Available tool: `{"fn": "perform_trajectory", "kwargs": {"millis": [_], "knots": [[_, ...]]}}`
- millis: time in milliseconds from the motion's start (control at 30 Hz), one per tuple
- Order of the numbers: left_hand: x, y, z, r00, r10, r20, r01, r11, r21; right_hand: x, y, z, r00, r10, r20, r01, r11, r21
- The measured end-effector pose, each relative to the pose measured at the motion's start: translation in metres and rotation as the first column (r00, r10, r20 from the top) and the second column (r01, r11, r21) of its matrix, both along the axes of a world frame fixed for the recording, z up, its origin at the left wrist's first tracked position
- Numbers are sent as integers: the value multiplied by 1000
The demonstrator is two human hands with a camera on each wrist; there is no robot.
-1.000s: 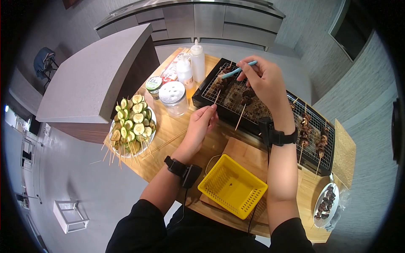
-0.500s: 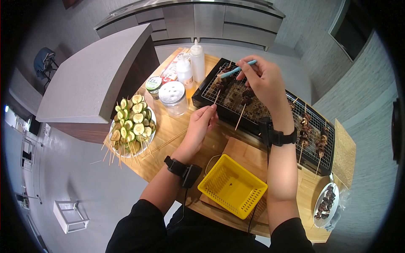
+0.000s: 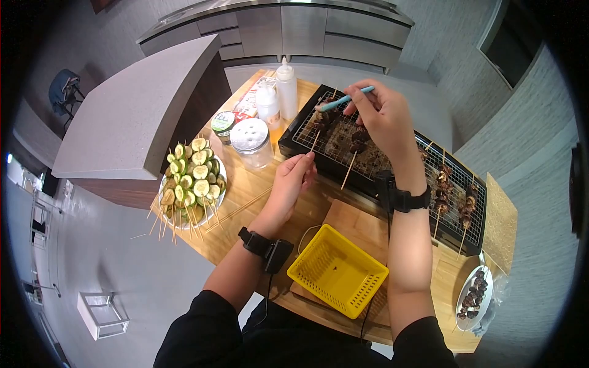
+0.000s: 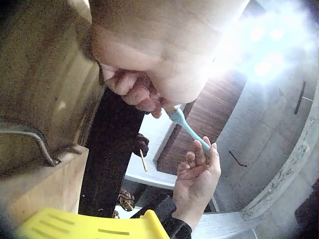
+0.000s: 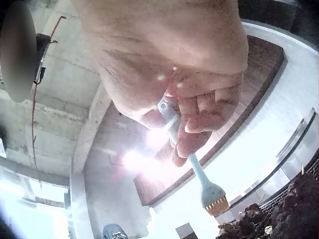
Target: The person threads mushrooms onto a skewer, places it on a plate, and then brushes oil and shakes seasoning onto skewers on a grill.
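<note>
My left hand [image 3: 293,184] pinches the stick end of a meat skewer [image 3: 321,122] lying on the left part of the black grill [image 3: 343,175]. Above the grill, my right hand [image 3: 388,119] grips a light blue brush [image 3: 346,100], its bristles at the upper part of that skewer. In the right wrist view the brush [image 5: 200,174] points down close to dark meat [image 5: 294,209]. A second skewer [image 3: 359,142] rests on the grill beside the held one. The left wrist view shows the brush [image 4: 187,127] partly behind my left hand [image 4: 144,59].
Squeeze bottles [image 3: 286,89], a shaker jar [image 3: 251,138] and a plate of zucchini skewers [image 3: 197,175] stand left of the grill. Nearer me is a yellow basket [image 3: 337,270] on a wooden board [image 3: 346,218]. More skewers [image 3: 442,187] lie on the grill's right; a meat plate [image 3: 473,297] sits beyond.
The brush head has shifted slightly toward the upper left over the held skewer. My left hand keeps its pinch on the stick and has barely moved.
</note>
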State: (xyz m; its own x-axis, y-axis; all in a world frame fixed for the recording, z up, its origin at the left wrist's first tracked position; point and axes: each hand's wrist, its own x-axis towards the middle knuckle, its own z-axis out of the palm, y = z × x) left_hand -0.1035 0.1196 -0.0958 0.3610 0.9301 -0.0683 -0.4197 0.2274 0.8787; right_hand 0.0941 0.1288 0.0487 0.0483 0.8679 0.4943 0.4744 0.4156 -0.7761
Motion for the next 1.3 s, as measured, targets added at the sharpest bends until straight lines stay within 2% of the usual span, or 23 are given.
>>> {"fn": "perform_trajectory", "kwargs": {"millis": [333, 433, 533, 633, 733, 933, 1033, 1133, 1233, 1300], "knots": [[1, 0, 1, 1000, 1, 2, -1, 1000, -10, 2, 2, -2, 1000, 10, 2, -10, 999, 35], [0, 1, -1, 1000, -4, 5, 4, 1000, -3, 1, 0, 0, 1000, 27, 15, -27, 1000, -12], [0, 1, -1, 1000, -3, 11, 3, 1000, -2, 0, -1, 0, 1000, -9, 12, 8, 1000, 17], [0, 0, -1, 1000, -6, 10, 6, 1000, 2, 2, 1, -2, 999, 47, 10, -46, 999, -25], [0, 1, -2, 1000, -5, 7, 5, 1000, 3, -1, 1, -2, 1000, -5, -25, 6, 999, 36], [0, 0, -1, 1000, -7, 9, 7, 1000, 2, 2, -1, -1, 999, 40, -16, -41, 999, -7], [1, 0, -1, 1000, -8, 9, 7, 1000, 9, 1, 0, 1, 1000, -8, -19, 9, 999, 44], [0, 1, -1, 1000, -8, 6, 8, 1000, 8, 0, -1, 1, 998, 44, -35, -43, 999, 10], [0, 0, -1, 1000, -4, 1, 4, 1000, 8, 1, 1, 1, 1000, -22, -8, 22, 998, 54], [1, 0, 1, 1000, -5, 0, 5, 1000, 7, 2, 2, -3, 1000, 15, -15, -14, 999, 50]]}}
